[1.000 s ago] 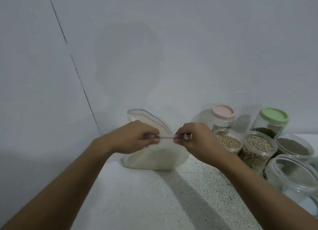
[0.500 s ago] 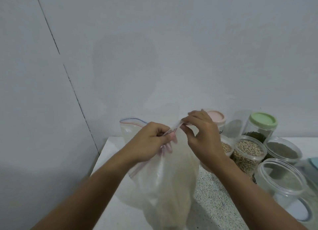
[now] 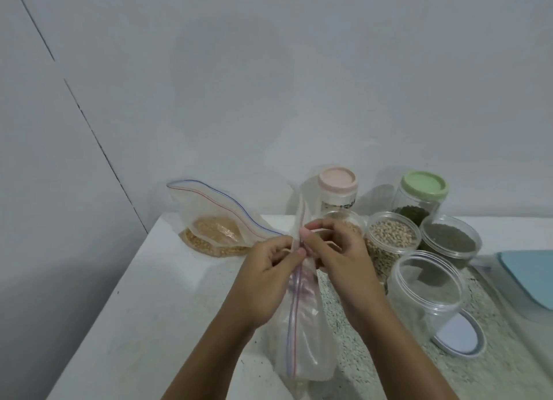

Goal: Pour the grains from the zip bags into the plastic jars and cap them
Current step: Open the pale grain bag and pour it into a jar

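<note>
A clear zip bag (image 3: 302,334) with a red and blue zip strip hangs between my hands above the counter. My left hand (image 3: 266,283) pinches one side of its top edge and my right hand (image 3: 338,259) pinches the other side. An empty open jar (image 3: 425,292) stands just right of my right forearm. Behind it are open jars of pale beans (image 3: 389,238) and dark grain (image 3: 449,241). A further open jar (image 3: 344,220) is partly hidden by my right hand.
A second zip bag (image 3: 215,229) with yellow grains lies at the back left of the white counter (image 3: 155,295). Capped jars with a pink lid (image 3: 338,181) and a green lid (image 3: 423,185) stand by the wall. A loose lid (image 3: 457,337) and a blue container (image 3: 529,277) lie at the right.
The held bag has come nearer to me and turned so its zip strip runs lengthwise away from me. Both hands stay on its top edge. The yellow-grain bag is now uncovered behind.
</note>
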